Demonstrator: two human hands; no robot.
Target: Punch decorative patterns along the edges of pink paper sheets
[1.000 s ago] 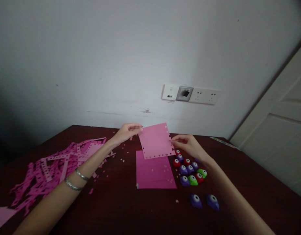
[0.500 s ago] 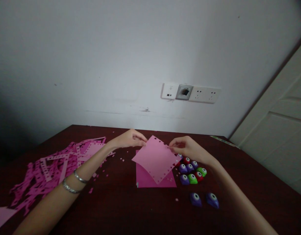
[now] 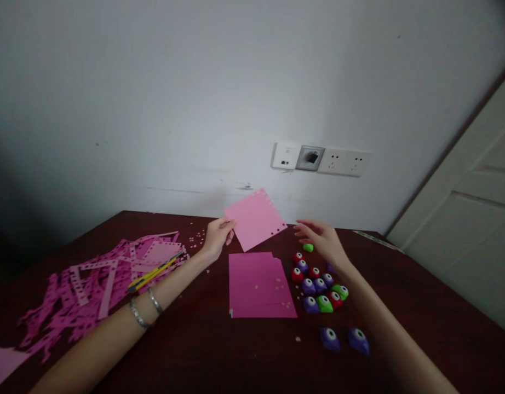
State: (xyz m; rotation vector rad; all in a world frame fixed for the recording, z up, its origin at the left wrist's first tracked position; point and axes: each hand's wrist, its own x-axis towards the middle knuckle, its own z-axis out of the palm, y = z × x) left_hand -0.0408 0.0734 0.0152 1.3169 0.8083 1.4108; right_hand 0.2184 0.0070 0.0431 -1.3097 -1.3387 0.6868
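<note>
My left hand (image 3: 219, 236) pinches the left edge of a light pink paper sheet (image 3: 256, 220), which is raised and tilted above the table. Small punched holes run along its right-hand edges. To the right of the sheet, my right hand (image 3: 320, 238) is apart from it, fingers loosely spread and holding nothing. Below the raised sheet lies a stack of darker pink paper (image 3: 256, 287), with a few tiny cut-outs on top. Several small craft punches (image 3: 319, 285) in purple, red and green sit beside the stack, below my right hand.
A heap of punched pink paper strips (image 3: 108, 273) covers the table's left side, with a yellow utility knife (image 3: 156, 272) on its edge. Pink sheets (image 3: 4, 361) lie at the lower left corner. Behind the table, the wall carries sockets (image 3: 345, 160). A patterned strip (image 3: 378, 241) lies at the back right.
The light pink sheet has gone up and turned, uncovering the darker stack. My right hand has let go of it and opened. My left hand still grips it; the knife has come into view.
</note>
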